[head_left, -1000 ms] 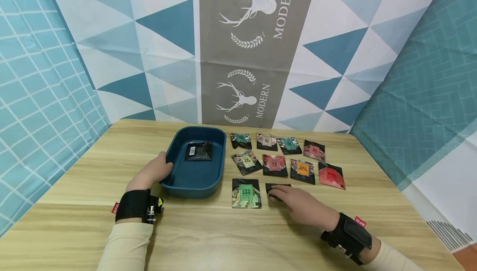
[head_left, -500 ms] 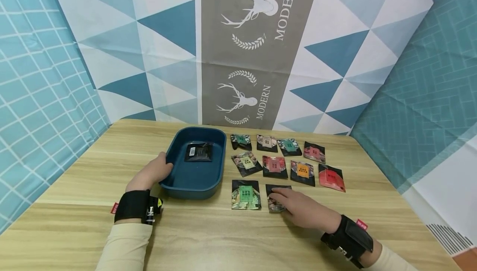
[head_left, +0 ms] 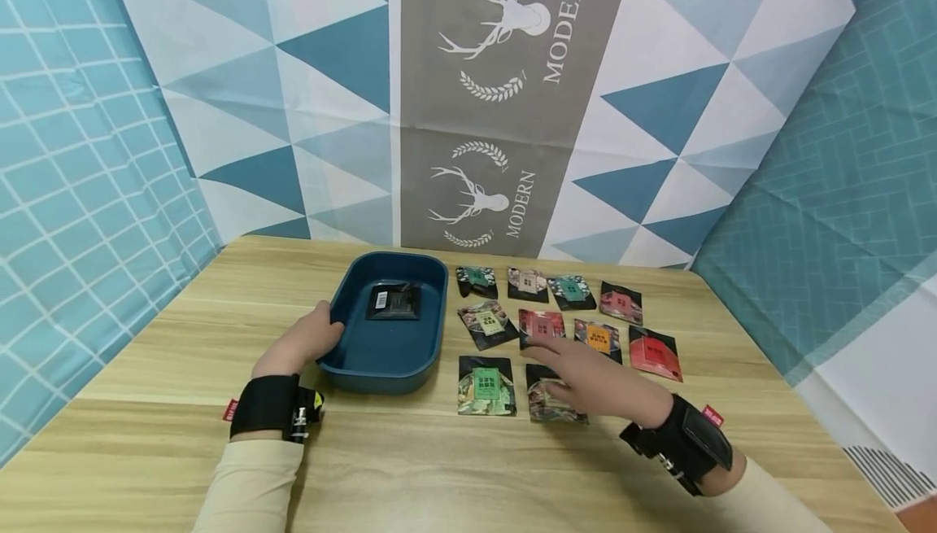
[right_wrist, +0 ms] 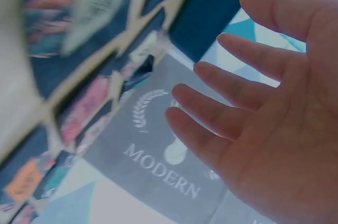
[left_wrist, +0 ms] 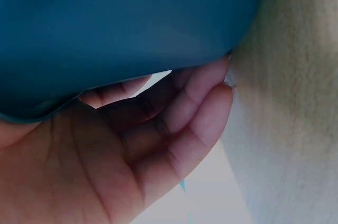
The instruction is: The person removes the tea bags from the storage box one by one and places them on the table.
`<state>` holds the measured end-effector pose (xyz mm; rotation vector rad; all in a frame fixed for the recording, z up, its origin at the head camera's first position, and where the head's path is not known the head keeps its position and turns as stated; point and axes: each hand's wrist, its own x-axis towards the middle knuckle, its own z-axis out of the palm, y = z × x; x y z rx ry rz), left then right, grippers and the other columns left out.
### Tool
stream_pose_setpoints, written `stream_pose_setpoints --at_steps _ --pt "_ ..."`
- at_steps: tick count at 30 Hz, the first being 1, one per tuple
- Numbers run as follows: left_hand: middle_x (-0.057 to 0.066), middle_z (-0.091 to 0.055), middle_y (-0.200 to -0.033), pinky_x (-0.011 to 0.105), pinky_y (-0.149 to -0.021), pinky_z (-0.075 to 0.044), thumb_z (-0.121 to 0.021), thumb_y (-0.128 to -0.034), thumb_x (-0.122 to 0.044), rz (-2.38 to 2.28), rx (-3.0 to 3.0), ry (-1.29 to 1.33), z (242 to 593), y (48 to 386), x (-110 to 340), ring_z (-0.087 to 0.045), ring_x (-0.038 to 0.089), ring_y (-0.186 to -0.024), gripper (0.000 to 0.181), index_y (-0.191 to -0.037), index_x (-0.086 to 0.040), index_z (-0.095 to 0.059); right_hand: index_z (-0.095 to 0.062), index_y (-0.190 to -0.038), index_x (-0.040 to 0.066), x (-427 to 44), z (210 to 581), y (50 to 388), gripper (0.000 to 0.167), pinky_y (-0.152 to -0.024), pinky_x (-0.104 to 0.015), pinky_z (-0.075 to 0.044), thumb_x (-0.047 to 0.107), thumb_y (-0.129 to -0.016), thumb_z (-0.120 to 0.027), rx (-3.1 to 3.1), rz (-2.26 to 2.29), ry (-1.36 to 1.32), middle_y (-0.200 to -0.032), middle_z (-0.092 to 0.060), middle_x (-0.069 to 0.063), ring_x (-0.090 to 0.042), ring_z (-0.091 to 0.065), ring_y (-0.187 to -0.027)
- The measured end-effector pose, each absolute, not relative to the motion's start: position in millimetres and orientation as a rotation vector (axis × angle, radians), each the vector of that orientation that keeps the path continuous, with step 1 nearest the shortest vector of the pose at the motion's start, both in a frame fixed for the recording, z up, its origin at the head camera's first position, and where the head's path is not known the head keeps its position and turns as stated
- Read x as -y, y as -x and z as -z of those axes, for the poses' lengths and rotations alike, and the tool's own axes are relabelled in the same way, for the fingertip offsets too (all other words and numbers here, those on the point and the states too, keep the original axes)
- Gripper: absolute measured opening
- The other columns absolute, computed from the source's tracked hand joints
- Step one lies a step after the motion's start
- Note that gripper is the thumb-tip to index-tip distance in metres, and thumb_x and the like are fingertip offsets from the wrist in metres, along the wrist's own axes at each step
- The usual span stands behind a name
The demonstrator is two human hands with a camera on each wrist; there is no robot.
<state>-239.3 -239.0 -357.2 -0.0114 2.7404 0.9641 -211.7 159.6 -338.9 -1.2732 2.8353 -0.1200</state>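
Observation:
A dark blue plastic basin (head_left: 381, 382) stands left of the middle of the table. One black sachet (head_left: 401, 303) with a white barcode label lies inside it. My left hand (head_left: 302, 342) grips the basin's left rim; in the left wrist view the fingers (left_wrist: 195, 123) curl along the outside of its wall. Over the nearest row, my right hand (head_left: 596, 382) is raised with nothing in it. Its fingers (right_wrist: 206, 139) are spread and nearly straight in the right wrist view. Below it lies a black sachet with a food picture (head_left: 545, 403), partly hidden by the hand.
A green-labelled sachet (head_left: 486, 386) lies between the basin and my right hand. Several more sachets, among them a red one (head_left: 655, 352) and an orange-labelled one (head_left: 596, 339), lie in rough rows behind on the wooden table (head_left: 410, 468). A patterned cloth (head_left: 468, 110) hangs at the back.
My right hand has lifted off the front sachet and its fingers have spread. That sachet now shows more of its face. The left hand has kept its grip on the basin.

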Motion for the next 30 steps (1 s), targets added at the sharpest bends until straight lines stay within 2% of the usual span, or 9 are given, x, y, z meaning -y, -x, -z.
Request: stream_pose_setpoints --at_steps 6,9,15,22,30 --pt "0.043 -0.029 -0.136 0.054 -0.096 -0.038 -0.029 -0.0963 -0.012 -0.963 -2.762 0.017 358 240 239 -0.043 0.046 -0.117 0.053 -0.136 0.02 -0.014 -0.046 -0.136 0.014 -135 329 223 0.045 -0.104 -0.038 -0.039 0.019 -0.093 -0.056 -2.813 0.144 1.355 -0.144 -0.042 -0.01 -0.026 -0.041 -0.132" --pt "0.043 -0.03 -0.136 0.054 -0.096 -0.038 -0.029 -0.0959 -0.012 -0.967 -2.769 0.021 358 240 238 -0.043 0.044 -0.115 0.053 -0.136 0.02 -0.015 -0.046 -0.137 0.014 -119 326 227 0.045 -0.103 -0.035 -0.04 0.021 -0.094 -0.055 -2.795 0.109 1.41 -0.145 -0.041 -0.009 -0.024 -0.043 -0.131" --pt "0.042 -0.022 -0.141 0.056 -0.101 -0.034 -0.027 -0.0971 -0.013 -0.972 -2.752 0.02 358 239 239 -0.036 0.048 -0.125 0.056 -0.139 0.02 -0.008 -0.046 -0.136 0.015 -84 320 237 0.043 -0.102 -0.031 -0.041 0.022 -0.094 -0.053 -2.779 0.113 1.499 -0.145 -0.042 -0.005 -0.019 -0.043 -0.131" --pt "0.042 -0.02 -0.142 0.056 -0.102 -0.033 -0.027 -0.0971 -0.013 -0.983 -2.752 0.025 360 240 239 -0.032 0.049 -0.128 0.057 -0.139 0.02 -0.008 -0.045 -0.137 0.016 -41 316 252 0.041 -0.093 -0.023 -0.044 0.019 -0.097 -0.049 -2.731 0.199 1.499 -0.145 -0.041 -0.005 -0.013 -0.05 -0.121" --pt "0.042 -0.02 -0.142 0.056 -0.102 -0.033 -0.028 -0.0974 -0.013 -0.998 -2.755 0.017 360 241 239 -0.032 0.05 -0.129 0.056 -0.139 0.02 -0.008 -0.048 -0.133 0.014 -2 328 278 0.039 -0.099 -0.021 -0.039 0.016 -0.095 -0.053 -2.685 0.303 1.443 -0.136 -0.048 -0.004 -0.016 -0.047 -0.124"
